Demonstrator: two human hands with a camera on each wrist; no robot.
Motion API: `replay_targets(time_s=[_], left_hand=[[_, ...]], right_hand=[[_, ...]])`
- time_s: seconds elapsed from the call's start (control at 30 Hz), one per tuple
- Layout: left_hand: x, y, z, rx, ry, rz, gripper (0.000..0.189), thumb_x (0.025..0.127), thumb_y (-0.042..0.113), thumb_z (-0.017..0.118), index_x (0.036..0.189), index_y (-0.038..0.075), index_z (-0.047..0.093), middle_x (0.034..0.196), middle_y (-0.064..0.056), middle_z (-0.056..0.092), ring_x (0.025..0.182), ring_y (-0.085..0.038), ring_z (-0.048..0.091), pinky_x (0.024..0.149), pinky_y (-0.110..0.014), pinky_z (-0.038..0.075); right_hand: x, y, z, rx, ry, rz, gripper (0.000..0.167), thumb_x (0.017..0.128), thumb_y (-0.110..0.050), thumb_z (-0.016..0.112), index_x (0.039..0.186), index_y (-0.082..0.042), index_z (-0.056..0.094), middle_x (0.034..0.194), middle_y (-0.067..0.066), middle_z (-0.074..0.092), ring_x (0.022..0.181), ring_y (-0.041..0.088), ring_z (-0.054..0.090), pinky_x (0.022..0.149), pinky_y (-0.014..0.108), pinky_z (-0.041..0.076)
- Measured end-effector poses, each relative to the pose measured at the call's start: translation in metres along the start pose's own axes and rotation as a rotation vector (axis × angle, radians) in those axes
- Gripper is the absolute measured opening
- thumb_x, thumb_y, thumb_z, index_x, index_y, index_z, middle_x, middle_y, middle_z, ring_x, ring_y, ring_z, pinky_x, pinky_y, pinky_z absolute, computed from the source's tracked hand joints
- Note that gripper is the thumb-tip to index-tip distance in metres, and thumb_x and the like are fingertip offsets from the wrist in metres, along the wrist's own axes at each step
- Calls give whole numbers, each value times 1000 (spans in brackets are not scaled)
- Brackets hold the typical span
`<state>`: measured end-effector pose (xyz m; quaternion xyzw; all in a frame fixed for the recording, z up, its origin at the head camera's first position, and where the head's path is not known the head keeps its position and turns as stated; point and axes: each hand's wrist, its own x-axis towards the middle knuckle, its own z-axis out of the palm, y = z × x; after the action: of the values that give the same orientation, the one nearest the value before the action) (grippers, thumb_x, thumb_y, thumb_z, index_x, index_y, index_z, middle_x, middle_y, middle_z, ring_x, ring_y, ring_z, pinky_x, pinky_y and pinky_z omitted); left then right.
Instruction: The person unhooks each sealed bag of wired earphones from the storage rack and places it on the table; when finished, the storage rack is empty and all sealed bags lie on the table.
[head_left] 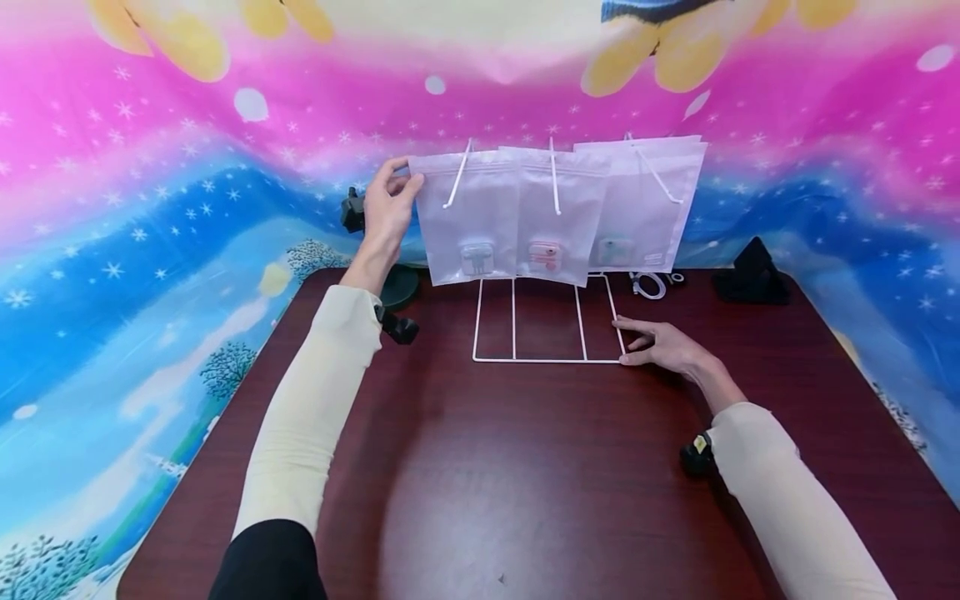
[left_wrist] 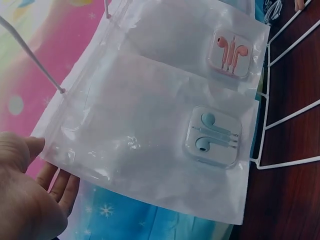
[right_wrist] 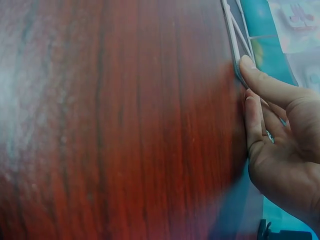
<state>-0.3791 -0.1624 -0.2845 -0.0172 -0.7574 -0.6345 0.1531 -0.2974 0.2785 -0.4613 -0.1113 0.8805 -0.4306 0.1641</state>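
Observation:
My left hand [head_left: 388, 208] pinches the upper left corner of a frosted white zip bag [head_left: 465, 221], thumb in front and fingers behind. The bag hangs on a white hook [head_left: 458, 177] of a wire display rack [head_left: 525, 361]; a square clear case of pale blue earphones [left_wrist: 213, 136] shows in it. Beside it hangs a second bag [head_left: 566, 212] with pink earphones [left_wrist: 231, 54]. Overlapping bags [head_left: 648, 204] hang on the right hook, with a greenish case low in front. My right hand [head_left: 667, 346] grips the front right corner of the rack's base, thumb and fingers about the wire.
Behind the rack's right side lies a coiled white cable [head_left: 648, 286]. A black stand [head_left: 752, 273] stands at the table's back right. A dark green round base [head_left: 399, 286] sits behind my left forearm. A printed cloth [head_left: 247, 200] surrounds the dark wooden table [head_left: 480, 483].

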Motion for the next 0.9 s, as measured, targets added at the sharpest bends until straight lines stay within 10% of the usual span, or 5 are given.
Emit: replay_targets(time_s=[0.9], left_hand=[[-42, 12, -25, -12, 20, 99, 23, 99, 22, 72, 120, 14, 76, 96, 1, 71, 92, -14, 64, 84, -28, 55]], right_hand=[[1, 0, 6, 13, -1, -10, 83, 95, -9, 76, 164, -8, 30, 168, 22, 24, 132, 43, 51, 105, 49, 47]])
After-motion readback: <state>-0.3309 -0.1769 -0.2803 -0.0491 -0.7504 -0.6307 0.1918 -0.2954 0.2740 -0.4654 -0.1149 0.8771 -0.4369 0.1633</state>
